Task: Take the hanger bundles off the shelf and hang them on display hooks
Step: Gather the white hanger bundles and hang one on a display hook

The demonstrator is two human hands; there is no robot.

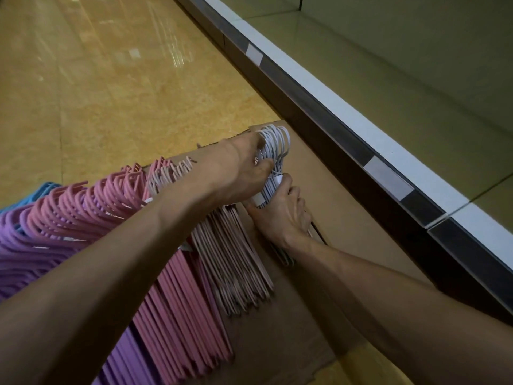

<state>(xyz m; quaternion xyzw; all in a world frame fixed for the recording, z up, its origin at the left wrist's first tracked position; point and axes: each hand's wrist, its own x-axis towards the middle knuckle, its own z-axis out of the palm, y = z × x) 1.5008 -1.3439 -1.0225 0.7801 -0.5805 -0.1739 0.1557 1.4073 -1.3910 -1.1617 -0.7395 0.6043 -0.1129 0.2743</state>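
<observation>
The white hangers (273, 151) look like thin wire with a smooth coating, bound by a white paper-like band (259, 198). The pink hangers (116, 201) and purple hangers (25, 245) have a matt, slightly velvety finish. Under them lies matt brown cardboard (347, 226). The floor (111, 79) is glossy, polished stone-like tile. The shelf (402, 65) looks smooth and painted, with a shiny plastic edge strip (313, 107).

1. No words, brands or numbers can be read anywhere in this view.
2. The white band (259, 200) wrapped round the bundle of white hangers (273, 151) shows no legible print.
3. The pale tags (254, 54) in the price rail (347, 140) along the shelf edge are blank or too blurred to read.
4. The cardboard box (347, 218) shows no print.
</observation>
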